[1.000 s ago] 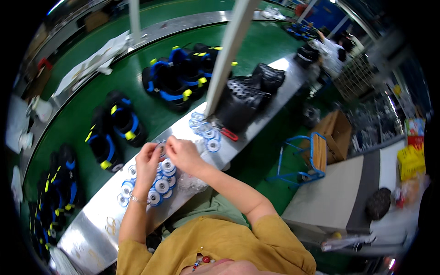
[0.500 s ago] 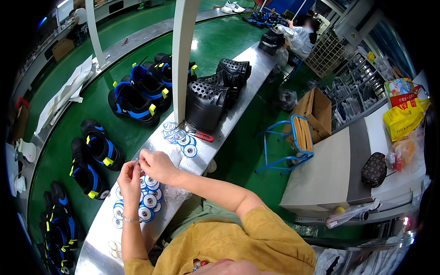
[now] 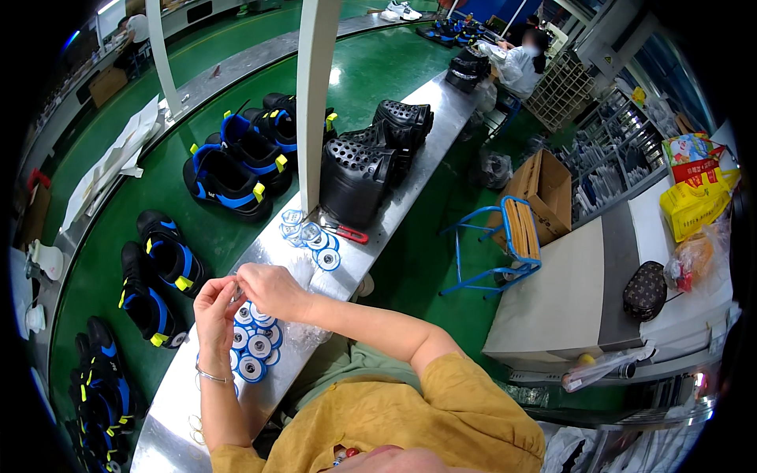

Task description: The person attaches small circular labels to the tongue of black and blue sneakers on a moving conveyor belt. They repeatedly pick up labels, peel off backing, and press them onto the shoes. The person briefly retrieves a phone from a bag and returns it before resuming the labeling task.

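My left hand [image 3: 213, 315] and my right hand [image 3: 272, 292] meet above a narrow metal ledge [image 3: 169, 410]. Fingertips of both are pinched together on something small that I cannot make out. Just below them lies a pile of round white tags [image 3: 259, 345] with blue rims, partly covered by my left hand. More round tags [image 3: 327, 258] are spread farther along the ledge, beside a red-handled tool [image 3: 351, 234]. Thin yellowish rings [image 3: 196, 430] rest by my left forearm. A crumpled clear plastic bag [image 3: 303, 335] sits under my right forearm.
Black-and-blue shoes [image 3: 229, 185] stand in groups on a green belt [image 3: 95, 260] to the left. A white post [image 3: 311, 102] rises beyond my hands, next to black perforated shoe forms [image 3: 359, 177]. Right are a blue-framed stool [image 3: 516, 232] and a cardboard box [image 3: 544, 193]. Another person [image 3: 520, 63] sits far off.
Both hands have shifted slightly nearer, the left one also a little leftward, still pinched together. The shoes on the green belt have slid a little toward the near left.
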The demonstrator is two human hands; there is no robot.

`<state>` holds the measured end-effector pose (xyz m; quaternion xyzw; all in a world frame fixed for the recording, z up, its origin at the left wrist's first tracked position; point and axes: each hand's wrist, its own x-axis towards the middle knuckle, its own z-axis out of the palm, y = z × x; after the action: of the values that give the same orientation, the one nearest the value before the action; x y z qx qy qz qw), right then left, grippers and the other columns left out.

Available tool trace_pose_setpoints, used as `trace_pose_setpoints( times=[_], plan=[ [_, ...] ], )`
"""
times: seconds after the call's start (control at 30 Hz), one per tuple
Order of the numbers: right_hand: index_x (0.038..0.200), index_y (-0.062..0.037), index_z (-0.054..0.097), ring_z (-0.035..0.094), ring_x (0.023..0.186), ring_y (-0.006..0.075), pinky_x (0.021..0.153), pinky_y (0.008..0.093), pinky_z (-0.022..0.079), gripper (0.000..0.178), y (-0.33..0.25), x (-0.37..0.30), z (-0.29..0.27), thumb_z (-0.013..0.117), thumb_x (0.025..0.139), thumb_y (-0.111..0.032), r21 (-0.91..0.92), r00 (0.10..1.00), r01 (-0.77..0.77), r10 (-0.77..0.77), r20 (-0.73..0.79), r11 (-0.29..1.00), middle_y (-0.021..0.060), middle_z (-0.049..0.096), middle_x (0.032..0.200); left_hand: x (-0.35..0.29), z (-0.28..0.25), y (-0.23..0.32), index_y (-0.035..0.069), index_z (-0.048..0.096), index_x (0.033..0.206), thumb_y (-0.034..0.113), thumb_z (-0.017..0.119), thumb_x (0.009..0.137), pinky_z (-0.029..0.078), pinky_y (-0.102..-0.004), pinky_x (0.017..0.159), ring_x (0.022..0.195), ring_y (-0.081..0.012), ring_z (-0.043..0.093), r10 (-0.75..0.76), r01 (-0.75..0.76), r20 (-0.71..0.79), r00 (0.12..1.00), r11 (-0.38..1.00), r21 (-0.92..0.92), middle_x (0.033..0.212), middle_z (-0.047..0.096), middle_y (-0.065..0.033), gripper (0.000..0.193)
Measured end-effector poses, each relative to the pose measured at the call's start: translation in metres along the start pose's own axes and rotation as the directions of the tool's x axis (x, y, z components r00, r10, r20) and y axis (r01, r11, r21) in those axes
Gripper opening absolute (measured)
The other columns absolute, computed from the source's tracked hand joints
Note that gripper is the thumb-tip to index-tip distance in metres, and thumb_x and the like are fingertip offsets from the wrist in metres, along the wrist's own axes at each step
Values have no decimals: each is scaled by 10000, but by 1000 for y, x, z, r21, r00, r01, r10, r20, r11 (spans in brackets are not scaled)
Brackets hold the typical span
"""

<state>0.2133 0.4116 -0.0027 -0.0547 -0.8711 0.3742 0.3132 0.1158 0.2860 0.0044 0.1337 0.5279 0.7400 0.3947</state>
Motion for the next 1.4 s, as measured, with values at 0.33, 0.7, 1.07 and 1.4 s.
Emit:
trace_pose_setpoints(
  times=[0.33, 0.7, 1.07, 1.4],
  plan=[
    [911, -19, 604, 609, 604, 231, 566, 339, 462, 151, 3, 24, -19, 609, 867, -163, 269, 929, -324, 252, 270, 907, 154, 631, 698, 12, 6, 6, 10, 596, 906, 79, 604, 904, 470, -210, 692, 732, -84, 563, 227, -210, -18, 974, 924, 320, 809, 605, -20, 70],
    [839, 14, 621, 494, 606, 52, 542, 237, 405, 137, 38, 34, -30, 614, 878, -117, 364, 924, -375, 376, 73, 852, 17, 593, 657, 101, 25, 19, 16, 575, 1158, 105, 577, 906, 472, -249, 711, 848, -134, 592, 450, -431, 169, 877, 581, 690, 1001, 630, -67, 267],
    [809, 13, 607, 583, 577, 175, 549, 311, 441, 156, 64, 28, -48, 612, 859, -135, 261, 908, -417, 413, 72, 871, 118, 621, 659, 183, 54, -22, -13, 542, 1146, 273, 687, 807, 475, -416, 835, 998, -361, 581, 434, -328, 236, 870, 152, 932, 1079, 604, -196, 467],
    [842, -29, 622, 622, 645, 292, 579, 350, 470, 107, 75, 59, -48, 622, 851, -136, -36, 982, -178, 180, 50, 983, 149, 627, 742, 123, 0, -20, -8, 567, 1105, 103, 667, 761, 499, -347, 746, 830, -275, 606, 555, -340, 144, 819, 268, 902, 1029, 583, -163, 376]
  ],
)
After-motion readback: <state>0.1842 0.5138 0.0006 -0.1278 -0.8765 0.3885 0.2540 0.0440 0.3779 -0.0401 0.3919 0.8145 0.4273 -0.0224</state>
